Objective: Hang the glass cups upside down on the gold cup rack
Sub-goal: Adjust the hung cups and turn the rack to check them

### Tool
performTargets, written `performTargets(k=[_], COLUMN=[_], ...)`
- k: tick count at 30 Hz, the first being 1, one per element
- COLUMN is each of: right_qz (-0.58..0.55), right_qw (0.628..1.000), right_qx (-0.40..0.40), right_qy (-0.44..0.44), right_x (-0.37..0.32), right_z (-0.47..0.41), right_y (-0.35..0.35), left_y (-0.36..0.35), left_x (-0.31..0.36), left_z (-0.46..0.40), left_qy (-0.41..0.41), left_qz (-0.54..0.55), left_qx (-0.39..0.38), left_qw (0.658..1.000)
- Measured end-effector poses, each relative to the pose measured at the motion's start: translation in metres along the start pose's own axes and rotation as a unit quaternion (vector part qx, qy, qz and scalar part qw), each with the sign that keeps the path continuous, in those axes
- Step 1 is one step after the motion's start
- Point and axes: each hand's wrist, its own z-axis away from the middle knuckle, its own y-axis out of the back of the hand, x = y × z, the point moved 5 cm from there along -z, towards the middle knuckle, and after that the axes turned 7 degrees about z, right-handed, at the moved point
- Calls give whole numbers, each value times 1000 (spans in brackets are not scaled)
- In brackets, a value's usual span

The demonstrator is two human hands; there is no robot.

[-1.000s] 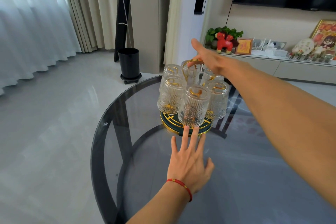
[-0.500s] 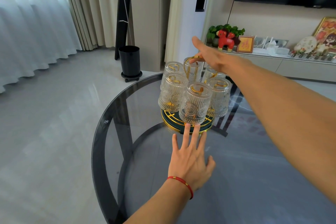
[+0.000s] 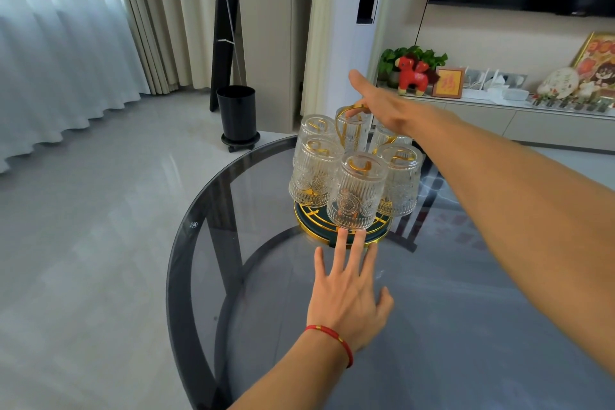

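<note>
Standing between open hands, cup rack (image 3: 346, 226): left hand (image 3: 349, 296) flat, right hand (image 3: 382, 106) above.

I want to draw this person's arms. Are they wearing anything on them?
Both arms are bare, with no sleeves showing. The left hand has a thin red string bracelet with small gold beads around its wrist. The right hand shows no rings, watch or bracelet.

cups (image 3: 355, 195): clear, ribbed | rack (image 3: 344, 237): gold, dark-green | table (image 3: 466, 326): smoky grey

The right hand (image 3: 386, 106) hides its fingertips behind the rack handle (image 3: 352, 109); rear cups (image 3: 386, 136) partly hidden; tabletop (image 3: 466, 326) cut off at lower right.
</note>
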Motion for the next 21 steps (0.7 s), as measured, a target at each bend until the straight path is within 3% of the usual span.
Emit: performTargets(k=[6, 10, 12, 15, 21], right_qz=[-56, 78, 170, 264, 267], right_qw=[994, 977, 962, 947, 948], right_qx=[34, 110, 71, -55, -105], right_qy=[84, 166, 202, 175, 136], right_x=[-2, -28, -48, -64, -71], right_z=[14, 39, 47, 43, 32], right_y=[10, 19, 11, -8, -16], left_y=[0, 0, 0, -1, -2], left_x=[-1, -1, -1, -2, -3], left_z=[-1, 0, 0, -1, -2], left_qy=[-4, -3, -1, 3, 3], left_qz=[-5, -6, -2, 2, 10], left_qx=[-3, 3, 6, 13, 33], left_qw=[1000, 1000, 1000, 1000, 999])
